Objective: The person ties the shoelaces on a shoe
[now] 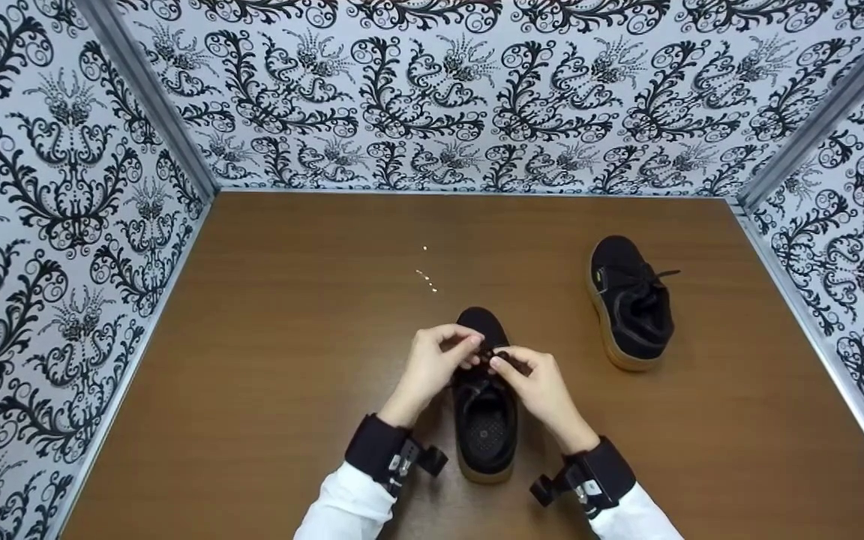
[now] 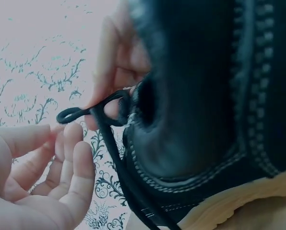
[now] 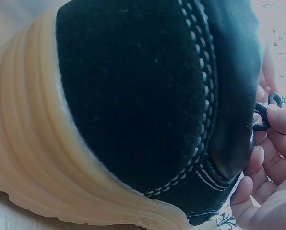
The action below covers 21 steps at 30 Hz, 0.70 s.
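Observation:
A black low shoe (image 1: 486, 431) with a tan sole lies between the hands, toe pointing away. Over its laced front, my left hand (image 1: 432, 364) brings thumb and index fingertips together at the end of a black shoelace (image 2: 109, 129) loop. From the other side, my right hand (image 1: 541, 382) pinches the lace between thumb and fingers. In the left wrist view, a small loop sticks out between both hands and loose lace hangs down the shoe's side. The shoe's heel (image 3: 133, 105) fills much of the right wrist view and hides part of the fingers.
A second black shoe (image 1: 631, 304), its lace tied, stands at the right on the brown wooden table (image 1: 289, 300). Patterned black-and-white panels (image 1: 432, 97) with metal edging enclose the table at the back and both sides. Small white spots (image 1: 426, 279) show beyond the near shoe.

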Tool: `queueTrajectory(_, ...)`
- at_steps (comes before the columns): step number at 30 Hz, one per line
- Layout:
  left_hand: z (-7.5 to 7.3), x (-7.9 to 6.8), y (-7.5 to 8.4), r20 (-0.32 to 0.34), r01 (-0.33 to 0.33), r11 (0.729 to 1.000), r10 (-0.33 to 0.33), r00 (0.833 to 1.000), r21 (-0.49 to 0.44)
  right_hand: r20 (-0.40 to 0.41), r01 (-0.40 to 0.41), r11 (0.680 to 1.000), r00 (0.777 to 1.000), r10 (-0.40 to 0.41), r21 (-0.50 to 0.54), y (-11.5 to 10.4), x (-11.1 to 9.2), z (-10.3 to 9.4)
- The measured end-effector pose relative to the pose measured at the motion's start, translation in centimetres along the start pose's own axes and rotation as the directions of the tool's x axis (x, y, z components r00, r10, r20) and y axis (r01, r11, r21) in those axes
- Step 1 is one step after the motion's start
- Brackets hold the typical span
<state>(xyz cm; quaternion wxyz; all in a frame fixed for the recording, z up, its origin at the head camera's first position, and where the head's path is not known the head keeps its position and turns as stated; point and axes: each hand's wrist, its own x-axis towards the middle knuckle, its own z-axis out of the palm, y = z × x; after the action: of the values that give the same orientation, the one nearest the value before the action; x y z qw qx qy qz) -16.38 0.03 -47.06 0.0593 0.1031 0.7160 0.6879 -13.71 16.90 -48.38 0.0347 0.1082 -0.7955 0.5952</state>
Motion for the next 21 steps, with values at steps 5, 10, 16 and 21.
queueTrajectory(5, -0.1, 1.3, -1.8, 0.08, 0.151, 0.981, -0.142, 0.987, -0.122, 0.022, 0.077, 0.997, 0.997, -0.076, -0.032, 0.2, 0.0, -0.2)
queueTrajectory(10, 0.0, 1.8, -2.6, 0.125, 0.188, 0.974, -0.172, 0.977, -0.127, 0.047, 0.166, 0.984, 0.985, -0.163, -0.064, 0.1, 0.1, -0.4)
queueTrajectory(16, 0.3, 1.4, -2.5, 0.107, 0.115, 0.991, -0.107, 0.988, -0.07, 0.069, 0.19, 0.98, 0.98, -0.186, -0.056, 0.0, 0.2, -0.7)
queueTrajectory(21, 0.8, 0.8, -2.7, 0.025, 0.014, 1.0, -0.014, 1.0, 0.001, 0.085, 0.163, 0.986, 0.983, -0.16, -0.028, 0.7, 0.4, -0.7)
